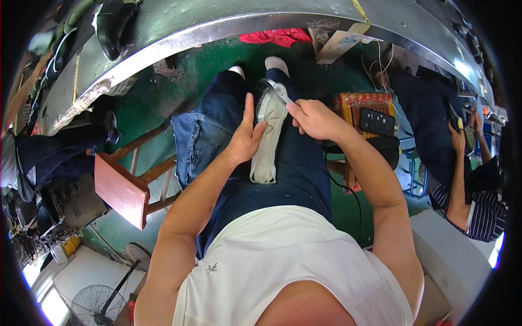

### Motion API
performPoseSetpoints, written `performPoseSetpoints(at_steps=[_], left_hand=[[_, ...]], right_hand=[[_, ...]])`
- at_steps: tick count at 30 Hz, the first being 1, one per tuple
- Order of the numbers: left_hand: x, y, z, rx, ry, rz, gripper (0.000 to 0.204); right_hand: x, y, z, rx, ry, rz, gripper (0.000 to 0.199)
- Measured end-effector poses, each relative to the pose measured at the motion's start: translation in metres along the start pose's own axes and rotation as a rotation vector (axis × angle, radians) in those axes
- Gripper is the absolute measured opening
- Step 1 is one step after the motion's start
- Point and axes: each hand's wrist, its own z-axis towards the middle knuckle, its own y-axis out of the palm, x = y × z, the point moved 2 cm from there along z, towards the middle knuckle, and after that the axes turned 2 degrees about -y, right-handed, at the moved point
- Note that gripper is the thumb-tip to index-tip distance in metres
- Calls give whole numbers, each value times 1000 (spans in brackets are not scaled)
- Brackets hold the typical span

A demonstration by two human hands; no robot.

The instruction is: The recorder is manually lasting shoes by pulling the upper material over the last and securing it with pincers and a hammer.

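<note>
Shoe (269, 155) looks mid-work at its far end: your right hand (316, 119) grips a tool (283, 96) there, left hand (246, 135) loosely spread along its left; next probably wants firm bracing.

Glare on the metal bench (163, 43), fisheye-bent edges, black corners

So both arms are bare, elbows out wide, with the left forearm (209, 185) and right forearm (370, 165) angling in toward the knee end of the lap (300, 179). Left hand (247, 137) has one finger pretty straight and the thumb splayed off right, rest hidden. Right hand (317, 118) is curled tight, wrist bent inward a bit. Hands are close, not touching.
</note>
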Motion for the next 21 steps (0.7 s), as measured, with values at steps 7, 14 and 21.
performPoseSetpoints(at_steps=[7,14,21], left_hand=[[1,-17,4,-204,-296,-90,74],[-12,-20,22,-363,-431,-527,70],[-5,-19,15,-396,-517,-641,69]], right_hand=[[22,25,-30,102,-222,-303,39],[10,33,-82,-233,-106,-221,30],[-9,63,-79,-36,-349,-692,32]])
